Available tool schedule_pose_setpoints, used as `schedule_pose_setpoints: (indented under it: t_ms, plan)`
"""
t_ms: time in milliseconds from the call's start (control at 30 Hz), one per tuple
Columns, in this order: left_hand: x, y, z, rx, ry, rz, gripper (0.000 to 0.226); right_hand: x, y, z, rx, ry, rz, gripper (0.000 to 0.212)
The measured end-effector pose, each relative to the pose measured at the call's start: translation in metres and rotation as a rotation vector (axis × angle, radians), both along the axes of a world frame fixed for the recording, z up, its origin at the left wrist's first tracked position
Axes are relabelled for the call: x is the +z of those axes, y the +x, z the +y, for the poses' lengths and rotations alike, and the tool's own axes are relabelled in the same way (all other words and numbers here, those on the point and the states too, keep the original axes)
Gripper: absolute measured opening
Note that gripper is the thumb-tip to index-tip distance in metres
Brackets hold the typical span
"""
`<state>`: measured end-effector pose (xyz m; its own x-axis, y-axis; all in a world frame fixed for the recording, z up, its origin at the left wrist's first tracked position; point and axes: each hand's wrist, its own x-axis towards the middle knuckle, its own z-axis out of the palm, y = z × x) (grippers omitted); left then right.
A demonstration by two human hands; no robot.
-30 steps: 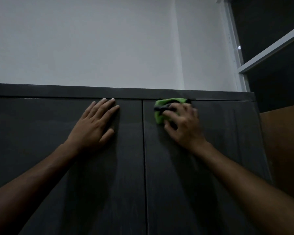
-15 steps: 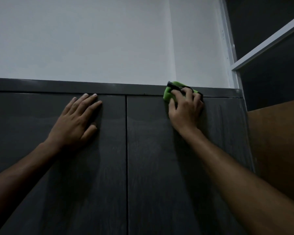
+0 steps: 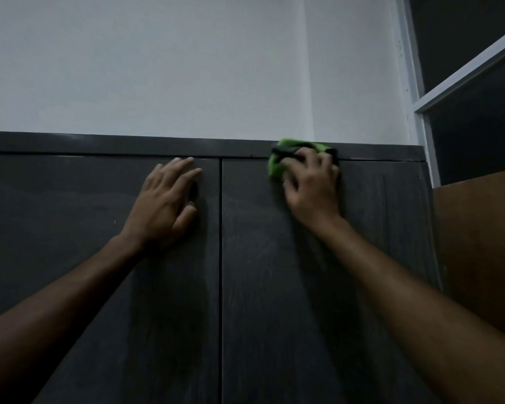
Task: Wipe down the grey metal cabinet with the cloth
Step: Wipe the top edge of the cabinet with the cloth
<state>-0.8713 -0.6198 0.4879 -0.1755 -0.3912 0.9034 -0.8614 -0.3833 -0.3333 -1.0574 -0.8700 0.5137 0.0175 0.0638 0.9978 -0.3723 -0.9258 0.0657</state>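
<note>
Cabinet (image 3: pixel 274 287) fronts fill the near view: two grey doors split by a narrow vertical seam, the surface dull with faint streaks that could be wipe marks or just grain (too dim to say). Left hand (image 3: pixel 165 205) lies flat on the left door, fingers spread and straight, bracing. Right hand (image 3: pixel 311 185) presses the bunched green cloth (image 3: pixel 276 167) against the top corner of the right door, fingers curled over it, just under the cabinet's top rail. Judging by that, wiping is under way high up; the lower doors and left door look yet to do. Beyond rises a plain white wall (image 3: pixel 158 68), with a window frame (image 3: pixel 420 97) and a brown panel (image 3: pixel 478 243) to the right.
</note>
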Motion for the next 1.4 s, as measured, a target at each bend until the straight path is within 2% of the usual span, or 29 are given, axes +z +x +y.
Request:
schedule_pose_setpoints:
  t_ms: [67,100,133,233,300,433,500,633,667,700,867,900,1000,1033,1167,1267,1333,1400]
  plan:
    - [0.000,-0.015,-0.017,-0.013,0.053,-0.025,0.075,-0.025,-0.010,-0.013,-0.012,-0.203,0.157,0.029]
    - [0.001,-0.021,-0.025,-0.007,0.074,-0.039,0.076,-0.030,-0.020,-0.023,-0.028,-0.213,0.157,0.031]
    - [0.002,-0.025,-0.031,0.006,0.093,-0.051,0.077,-0.028,-0.030,-0.034,-0.046,-0.155,0.106,0.032]
    - [0.006,-0.035,-0.048,0.043,0.128,-0.058,0.081,0.005,-0.044,-0.047,-0.066,0.219,-0.146,0.031]
    - [0.008,-0.038,-0.056,0.047,0.128,-0.040,0.082,0.020,-0.037,-0.033,-0.049,0.269,-0.167,0.030]
    - [0.005,-0.035,-0.063,0.072,0.093,-0.057,0.081,-0.015,-0.025,-0.018,-0.002,-0.133,0.146,0.029]
    - [0.005,-0.031,-0.063,0.086,0.102,-0.079,0.081,-0.028,-0.040,-0.036,-0.023,-0.191,0.170,0.031]
    - [0.007,-0.026,-0.065,0.096,0.088,-0.106,0.080,0.011,-0.060,-0.064,-0.059,0.213,-0.133,0.031]
    - [0.007,-0.025,-0.066,0.096,0.082,-0.113,0.080,0.021,-0.057,-0.059,-0.042,0.270,-0.159,0.031]
    - [0.006,-0.023,-0.067,0.096,0.077,-0.118,0.080,0.025,-0.050,-0.050,-0.035,0.261,-0.146,0.031]
    - [0.004,-0.024,-0.069,0.088,0.056,-0.127,0.080,-0.016,-0.046,-0.046,-0.015,-0.135,0.136,0.033]
    - [0.004,-0.024,-0.069,0.083,0.055,-0.124,0.080,-0.015,-0.051,-0.052,-0.039,-0.109,0.108,0.033]
    - [0.006,-0.025,-0.068,0.049,0.055,-0.111,0.082,0.006,-0.045,-0.045,-0.041,0.179,-0.111,0.030]
    - [0.006,-0.025,-0.068,0.024,0.052,-0.101,0.083,0.013,-0.036,-0.034,-0.038,0.210,-0.138,0.031]
    - [0.006,-0.024,-0.068,-0.133,-0.002,-0.022,0.087,0.024,0.009,0.019,0.008,0.071,-0.018,0.030]
    - [0.007,-0.027,-0.068,-0.255,-0.047,0.065,0.088,0.008,0.029,0.044,0.024,-0.095,0.121,0.031]
    - [0.006,-0.030,-0.067,-0.267,-0.053,0.074,0.086,-0.006,0.021,0.039,0.014,-0.255,0.237,0.031]
    - [0.006,-0.031,-0.065,-0.255,-0.035,0.077,0.085,-0.008,0.001,0.013,-0.014,-0.268,0.250,0.032]
